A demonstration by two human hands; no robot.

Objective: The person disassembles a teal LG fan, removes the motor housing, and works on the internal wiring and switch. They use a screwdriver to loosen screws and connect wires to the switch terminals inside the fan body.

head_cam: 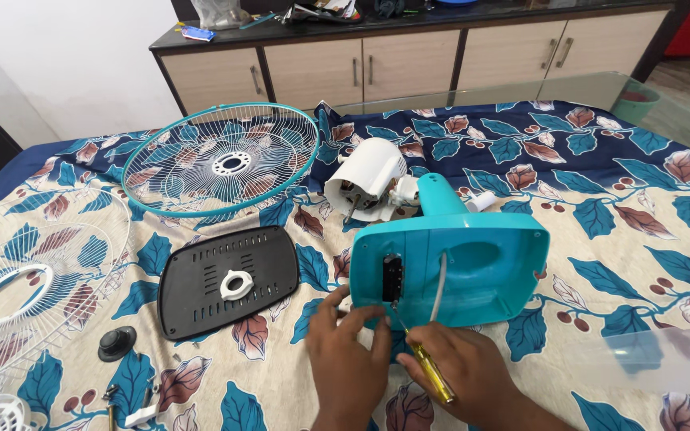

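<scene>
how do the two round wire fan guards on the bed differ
The teal-rimmed round wire fan guard lies whole in view at the back near the white motor housing; the all-white round wire fan guard lies at the left, cut by the picture's edge. The teal-rimmed one has a small white centre ring; the white one has a wider open ring. Both lie flat on the leaf-patterned sheet, away from both hands.

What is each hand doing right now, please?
Left hand: fingers pinched at the edge of the teal fan base.
Right hand: closed on a yellow screwdriver.
</scene>
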